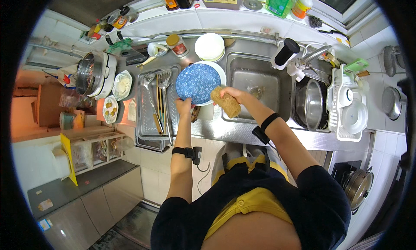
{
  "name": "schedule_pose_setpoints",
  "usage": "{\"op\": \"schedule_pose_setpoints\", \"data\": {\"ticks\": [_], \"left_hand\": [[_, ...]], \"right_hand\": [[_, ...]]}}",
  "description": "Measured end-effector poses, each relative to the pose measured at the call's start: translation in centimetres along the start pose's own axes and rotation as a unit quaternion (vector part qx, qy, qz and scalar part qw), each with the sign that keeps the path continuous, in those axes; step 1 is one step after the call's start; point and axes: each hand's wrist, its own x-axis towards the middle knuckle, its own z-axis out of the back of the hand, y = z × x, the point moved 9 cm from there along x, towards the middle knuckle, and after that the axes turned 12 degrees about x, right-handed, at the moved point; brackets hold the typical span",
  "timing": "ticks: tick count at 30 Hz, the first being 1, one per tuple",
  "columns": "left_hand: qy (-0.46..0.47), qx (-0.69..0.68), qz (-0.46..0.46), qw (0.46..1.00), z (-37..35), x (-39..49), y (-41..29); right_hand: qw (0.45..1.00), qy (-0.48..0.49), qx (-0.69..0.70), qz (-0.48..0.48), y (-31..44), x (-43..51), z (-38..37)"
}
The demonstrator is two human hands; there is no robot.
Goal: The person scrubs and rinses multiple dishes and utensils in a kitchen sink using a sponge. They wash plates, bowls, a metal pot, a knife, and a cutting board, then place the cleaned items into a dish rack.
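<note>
A blue plate with a white flower pattern (198,82) is held at its near edge by my left hand (185,105). Under or behind it shows a white plate (221,74), its rim out to the right. My right hand (232,95) grips a tan, fuzzy scrubbing cloth or sponge (227,103) at the right edge of the plates, beside the sink (260,116). White bowls (209,47) are stacked just beyond the plates. Left of the blue plate lies a metal tray (141,120) holding chopsticks (160,103), a slotted spatula (164,82) and other long utensils.
The faucet (313,55) stands behind the sink. Right of it are a steel basin (313,103) and a white dish rack (333,120). A lidded jar (178,45), two food plates (123,85) and a steamer or pot (91,74) stand at left. Bottles line the sill.
</note>
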Motion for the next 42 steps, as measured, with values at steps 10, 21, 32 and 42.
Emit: {"op": "schedule_pose_setpoints", "data": {"ticks": [10, 21, 32, 42], "left_hand": [[0.050, 0.001, 0.064, 0.997, -0.2, 2.9, 1.9], [0.144, -0.109, 0.066, 0.981, -1.6, 1.3, -0.4], [0.174, -0.174, 0.045, 0.968, -1.6, 1.6, 0.5], [0.144, -0.140, 0.016, 0.980, -0.7, 1.3, -0.7]], "right_hand": [[1.000, -0.004, 0.008, -0.007, -0.4, 0.6, -0.3], [0.998, -0.021, 0.050, 0.014, -0.4, 0.1, -0.2], [0.995, -0.071, 0.040, 0.063, -0.1, -0.1, 0.8], [0.975, -0.099, 0.154, 0.129, 1.8, -0.5, 3.5]]}}
